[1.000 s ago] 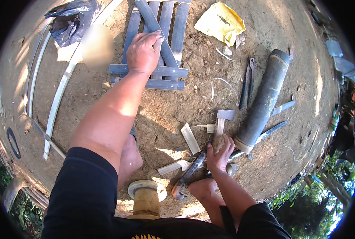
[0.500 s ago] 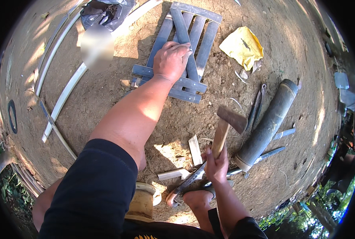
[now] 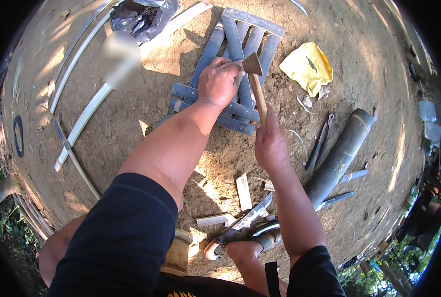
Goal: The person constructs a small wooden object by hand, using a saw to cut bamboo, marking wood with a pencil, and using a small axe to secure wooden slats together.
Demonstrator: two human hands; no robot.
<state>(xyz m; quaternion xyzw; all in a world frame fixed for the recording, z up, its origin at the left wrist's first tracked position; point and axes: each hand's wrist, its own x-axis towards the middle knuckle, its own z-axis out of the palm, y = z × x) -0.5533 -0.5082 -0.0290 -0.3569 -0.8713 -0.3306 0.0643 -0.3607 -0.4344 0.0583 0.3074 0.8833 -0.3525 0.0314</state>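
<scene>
Though crumpled, bag (image 3: 167, 19): dark contents (image 3: 147, 15)

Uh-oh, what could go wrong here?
The right hand holds an axe, its head close to the fingers of the left hand; a slip might hurt them. The slatted frame could shift if bumped. A long knife lies near a foot, so stepping carelessly might cut it.

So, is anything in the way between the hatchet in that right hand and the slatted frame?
Only the left hand: it is at the diagonal slat of the slatted frame, close beside the head of the hatchet. Nothing else visible stands between them.
</scene>
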